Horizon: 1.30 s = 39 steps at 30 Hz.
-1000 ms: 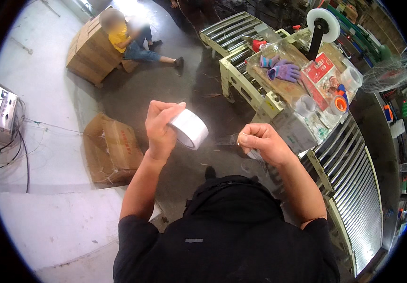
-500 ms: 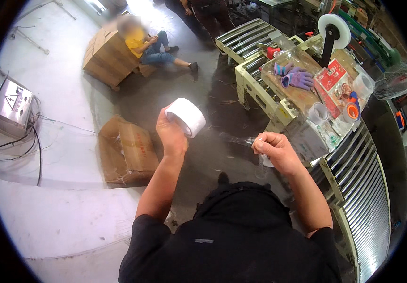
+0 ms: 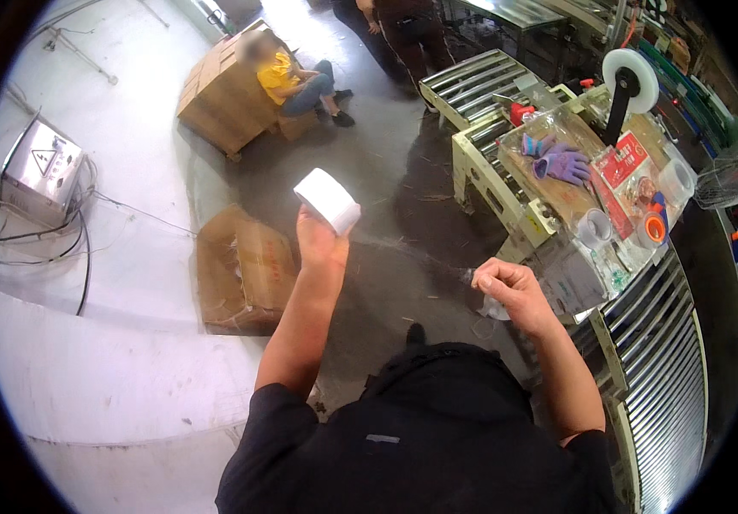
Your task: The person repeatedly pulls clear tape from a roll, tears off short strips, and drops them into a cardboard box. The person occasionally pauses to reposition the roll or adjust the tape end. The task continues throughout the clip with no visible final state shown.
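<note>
My left hand [image 3: 321, 238] is closed around a wide roll of whitish packing tape [image 3: 326, 199], held up in front of me. To its right, my right hand [image 3: 514, 293] has its fingers pinched on a thin, clear strip of tape [image 3: 437, 262]. That strip runs faintly toward the roll; where it meets the roll is hard to see. Below the right hand's fingers hangs a crumpled clear piece [image 3: 494, 308], partly covered by the hand.
An open cardboard box [image 3: 258, 270] stands on the floor ahead left. Farther off, a person in yellow [image 3: 282, 79] sits against stacked cardboard [image 3: 223, 94]. At right, a roller conveyor [image 3: 656, 343] adjoins a worktable with purple gloves [image 3: 564, 163], tape rolls [image 3: 594, 228] and a reel [image 3: 640, 81].
The tape roll has turned in my left hand, showing more of its outer face. A faint clear strip now stretches between my hands. The whole view has shifted slightly.
</note>
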{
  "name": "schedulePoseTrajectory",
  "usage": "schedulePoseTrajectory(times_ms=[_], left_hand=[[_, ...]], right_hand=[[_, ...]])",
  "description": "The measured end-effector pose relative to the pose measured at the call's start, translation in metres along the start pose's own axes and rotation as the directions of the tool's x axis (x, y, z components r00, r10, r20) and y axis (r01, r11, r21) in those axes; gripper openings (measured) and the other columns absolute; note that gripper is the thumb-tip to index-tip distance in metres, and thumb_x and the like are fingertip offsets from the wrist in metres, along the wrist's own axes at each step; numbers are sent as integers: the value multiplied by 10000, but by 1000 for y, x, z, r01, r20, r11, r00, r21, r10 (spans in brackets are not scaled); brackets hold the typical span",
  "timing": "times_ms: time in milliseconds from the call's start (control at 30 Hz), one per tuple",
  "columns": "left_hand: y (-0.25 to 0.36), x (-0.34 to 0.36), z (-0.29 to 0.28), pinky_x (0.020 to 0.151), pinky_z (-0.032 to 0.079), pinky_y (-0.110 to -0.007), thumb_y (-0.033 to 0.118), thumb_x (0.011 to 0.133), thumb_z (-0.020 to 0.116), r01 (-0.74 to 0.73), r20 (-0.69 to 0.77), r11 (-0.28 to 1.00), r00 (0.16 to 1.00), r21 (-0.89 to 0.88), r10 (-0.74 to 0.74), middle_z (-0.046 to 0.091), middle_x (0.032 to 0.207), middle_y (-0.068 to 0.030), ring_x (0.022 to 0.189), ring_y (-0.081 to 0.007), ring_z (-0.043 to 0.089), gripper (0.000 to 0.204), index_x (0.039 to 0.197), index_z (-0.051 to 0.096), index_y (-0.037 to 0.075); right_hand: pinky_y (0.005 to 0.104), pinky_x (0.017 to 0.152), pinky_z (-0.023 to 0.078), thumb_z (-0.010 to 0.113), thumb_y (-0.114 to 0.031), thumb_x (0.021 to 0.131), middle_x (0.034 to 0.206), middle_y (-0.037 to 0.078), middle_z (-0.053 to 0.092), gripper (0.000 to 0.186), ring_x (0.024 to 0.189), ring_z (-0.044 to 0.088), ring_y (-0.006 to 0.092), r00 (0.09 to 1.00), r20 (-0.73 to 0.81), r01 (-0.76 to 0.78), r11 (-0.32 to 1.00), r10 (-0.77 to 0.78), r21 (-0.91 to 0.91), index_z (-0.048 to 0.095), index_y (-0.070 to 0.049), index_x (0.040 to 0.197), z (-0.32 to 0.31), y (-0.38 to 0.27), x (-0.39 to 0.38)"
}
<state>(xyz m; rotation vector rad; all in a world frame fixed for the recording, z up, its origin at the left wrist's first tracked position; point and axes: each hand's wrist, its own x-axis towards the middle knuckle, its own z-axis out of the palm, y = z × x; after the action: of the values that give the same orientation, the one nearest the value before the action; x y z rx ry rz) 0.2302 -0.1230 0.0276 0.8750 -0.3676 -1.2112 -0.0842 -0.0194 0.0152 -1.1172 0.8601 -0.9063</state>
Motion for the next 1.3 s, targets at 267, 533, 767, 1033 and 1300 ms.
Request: schedulePoseTrajectory(times_ms=[267, 533, 767, 1033, 1300], left_hand=[[3, 1, 6, 773, 530, -442, 91, 944, 563, 320, -37, 857, 930, -404, -365, 592, 968, -145, 883, -311, 574, 92, 1005, 562, 23], [15, 8, 7, 790, 577, -447, 112, 979, 474, 431, 148, 790, 900, -436, -410, 597, 953, -146, 882, -311, 619, 160, 1041, 548, -16], [5, -33, 45, 586, 521, -282, 172, 964, 510, 393, 299, 916, 886, -80, -354, 632, 942, -67, 894, -249, 641, 178, 1067, 592, 52], [-17, -61, 69, 572, 496, -263, 185, 964, 495, 412, 361, 908, 837, 78, -411, 647, 927, -99, 871, -262, 653, 202, 1077, 591, 48], [-35, -62, 77, 790, 584, -423, 137, 970, 482, 391, 428, 920, 829, 15, -359, 640, 956, -148, 934, -317, 655, 216, 1093, 558, -23]], right_hand=[[228, 772, 386, 580, -249, 965, 1010, -2, 573, 255, 844, 485, 71, 996, 39, 79, 997, -79, -16, 664, -27, 871, -2, 22, 3], [251, 804, 392, 570, -271, 966, 1112, 36, 587, 265, 936, 508, 98, 998, 27, 63, 994, -65, 93, 673, -29, 933, -15, 44, 6], [264, 726, 450, 596, -294, 953, 1097, 62, 639, 259, 925, 583, 129, 968, -135, -54, 705, 209, 707, 658, -44, 978, -62, 118, 4], [278, 796, 389, 632, -275, 918, 1155, 61, 589, 384, 948, 527, 124, 850, -510, -160, 987, 133, -10, 549, -29, 1201, -42, 60, 11], [234, 658, 453, 682, -240, 880, 965, 51, 625, 453, 724, 512, 63, 997, 16, 81, 997, -81, 7, 516, 9, 1221, 43, -39, 57]])
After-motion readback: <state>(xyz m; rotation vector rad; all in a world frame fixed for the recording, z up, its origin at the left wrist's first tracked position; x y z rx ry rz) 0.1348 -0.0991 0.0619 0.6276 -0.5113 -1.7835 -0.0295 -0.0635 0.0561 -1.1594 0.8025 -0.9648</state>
